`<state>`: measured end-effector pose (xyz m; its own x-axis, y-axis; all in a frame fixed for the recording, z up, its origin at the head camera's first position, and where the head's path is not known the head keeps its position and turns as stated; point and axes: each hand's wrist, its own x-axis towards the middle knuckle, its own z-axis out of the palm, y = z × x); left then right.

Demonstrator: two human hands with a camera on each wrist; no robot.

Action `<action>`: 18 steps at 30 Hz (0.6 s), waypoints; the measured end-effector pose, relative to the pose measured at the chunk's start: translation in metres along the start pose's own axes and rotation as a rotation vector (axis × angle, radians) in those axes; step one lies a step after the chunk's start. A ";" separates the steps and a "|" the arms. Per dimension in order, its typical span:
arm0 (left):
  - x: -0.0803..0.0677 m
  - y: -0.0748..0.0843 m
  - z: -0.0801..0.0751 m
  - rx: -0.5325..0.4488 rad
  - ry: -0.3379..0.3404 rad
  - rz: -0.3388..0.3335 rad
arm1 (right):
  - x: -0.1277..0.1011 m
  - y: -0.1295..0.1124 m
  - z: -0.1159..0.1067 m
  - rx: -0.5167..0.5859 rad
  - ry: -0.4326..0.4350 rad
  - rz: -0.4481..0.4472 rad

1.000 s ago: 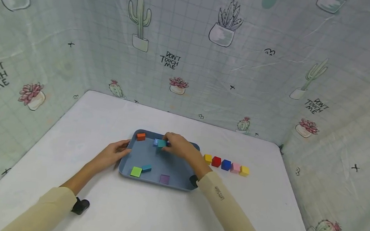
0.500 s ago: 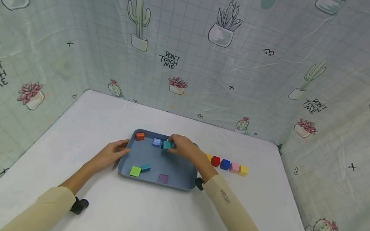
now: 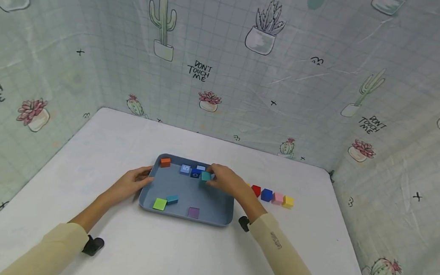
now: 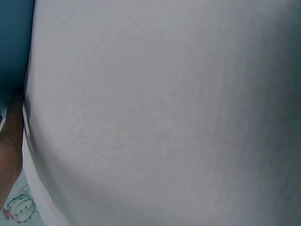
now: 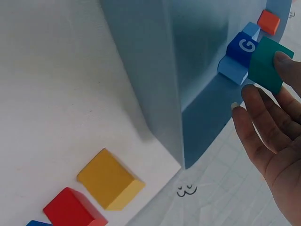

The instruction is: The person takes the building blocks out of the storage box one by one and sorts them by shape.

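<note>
Left wrist view: almost all blank white table (image 4: pixel 164 117); only a sliver of the left hand (image 4: pixel 10 146) at the frame's left edge, fingers cut off. Head view: right hand (image 3: pixel 226 181) covers most of the yellow block (image 3: pixel 248 185) at the row's near end. Right wrist view: a blue block (image 5: pixel 35 223) cut by the bottom edge; light blue block (image 5: pixel 233 69) partly behind the teal block (image 5: pixel 264 66). Letters on tray blocks too small to read in head view
</note>
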<state>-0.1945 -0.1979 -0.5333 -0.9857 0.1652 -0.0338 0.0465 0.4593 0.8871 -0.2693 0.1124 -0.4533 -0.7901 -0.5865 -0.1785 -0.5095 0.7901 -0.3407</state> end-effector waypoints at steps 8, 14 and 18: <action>0.002 0.003 0.001 0.009 0.000 -0.004 | -0.010 0.012 -0.001 0.031 0.023 0.020; 0.003 0.003 0.002 0.004 -0.001 -0.017 | -0.017 0.019 -0.001 0.048 0.020 0.013; 0.001 0.002 0.000 0.012 0.001 -0.016 | -0.021 0.021 -0.002 0.044 0.041 0.013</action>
<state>-0.1951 -0.1966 -0.5318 -0.9864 0.1574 -0.0473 0.0331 0.4721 0.8809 -0.2644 0.1413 -0.4548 -0.8103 -0.5677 -0.1454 -0.4843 0.7884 -0.3793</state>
